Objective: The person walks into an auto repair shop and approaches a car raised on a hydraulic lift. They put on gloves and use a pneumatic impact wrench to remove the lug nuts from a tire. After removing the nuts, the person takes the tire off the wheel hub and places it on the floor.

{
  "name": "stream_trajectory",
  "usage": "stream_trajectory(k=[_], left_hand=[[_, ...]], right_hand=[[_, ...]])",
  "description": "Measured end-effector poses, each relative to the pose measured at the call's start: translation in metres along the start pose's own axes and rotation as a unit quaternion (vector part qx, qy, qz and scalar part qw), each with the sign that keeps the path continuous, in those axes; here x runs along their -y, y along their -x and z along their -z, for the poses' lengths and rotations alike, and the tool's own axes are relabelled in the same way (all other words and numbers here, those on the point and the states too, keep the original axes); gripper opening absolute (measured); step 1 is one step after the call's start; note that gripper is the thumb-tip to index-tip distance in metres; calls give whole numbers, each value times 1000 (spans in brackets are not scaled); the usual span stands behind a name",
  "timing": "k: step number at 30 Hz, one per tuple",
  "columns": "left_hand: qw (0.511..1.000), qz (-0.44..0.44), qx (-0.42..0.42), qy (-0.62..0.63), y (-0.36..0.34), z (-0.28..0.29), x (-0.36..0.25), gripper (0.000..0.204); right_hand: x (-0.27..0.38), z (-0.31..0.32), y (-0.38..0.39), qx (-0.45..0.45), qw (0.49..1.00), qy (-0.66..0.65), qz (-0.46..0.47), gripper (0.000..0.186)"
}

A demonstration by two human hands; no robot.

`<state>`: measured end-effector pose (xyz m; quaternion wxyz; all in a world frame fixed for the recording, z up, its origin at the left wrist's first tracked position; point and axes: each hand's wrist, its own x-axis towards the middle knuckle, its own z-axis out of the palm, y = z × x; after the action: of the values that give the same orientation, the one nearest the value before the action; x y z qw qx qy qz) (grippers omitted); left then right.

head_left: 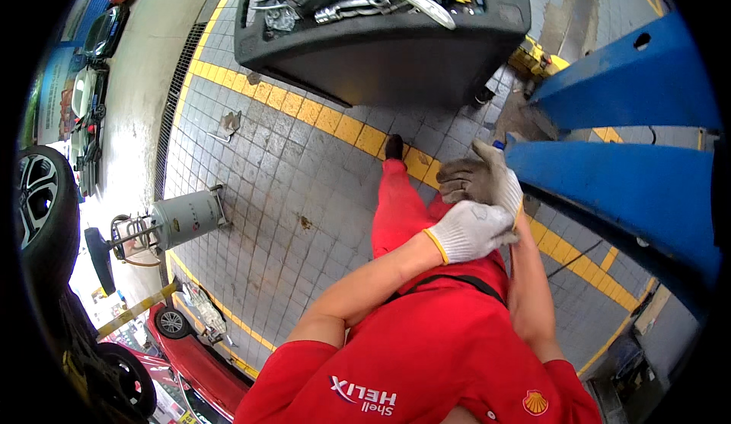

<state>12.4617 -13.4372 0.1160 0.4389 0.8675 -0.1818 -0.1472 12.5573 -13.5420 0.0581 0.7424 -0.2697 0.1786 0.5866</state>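
Both of my hands wear white knit work gloves with yellow-edged cuffs, held together in front of my waist. My left hand (474, 231) is closed at my right wrist, its fingers pinching the cuff of the right glove (509, 195). Just beyond it, my right hand (476, 180) is raised with its grey-coated palm side showing. The right thumb points up and away, and the fingers extend to the left, slightly bent. Nothing lies in the right palm. Part of the right cuff is hidden behind my left fingers.
A black tool cart (381, 66) heaped with wrenches and other tools stands ahead. Blue steel lift beams (624, 188) rise close on my right. On the left are a grey wheeled tank (186, 220), a red car (190, 363) and a raised wheel (42, 203). A metal piece (228, 124) lies on the tiles.
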Motion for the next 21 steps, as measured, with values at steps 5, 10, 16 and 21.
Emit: stream_trajectory(k=[5,10,16,21], left_hand=[[996,-79,-30,26,-3,48,12,35],[992,-119,-23,16,-2,114,21,37],[984,-96,-148,35,1,233,75,24],[885,114,-442,-93,-37,415,159,35]], right_hand=[[17,-48,-21,-90,970,64,216,61],[57,-151,-35,-153,926,-66,340,47],[102,-151,-51,-51,918,-149,365,31],[82,-152,-31,-310,839,-6,446,44]])
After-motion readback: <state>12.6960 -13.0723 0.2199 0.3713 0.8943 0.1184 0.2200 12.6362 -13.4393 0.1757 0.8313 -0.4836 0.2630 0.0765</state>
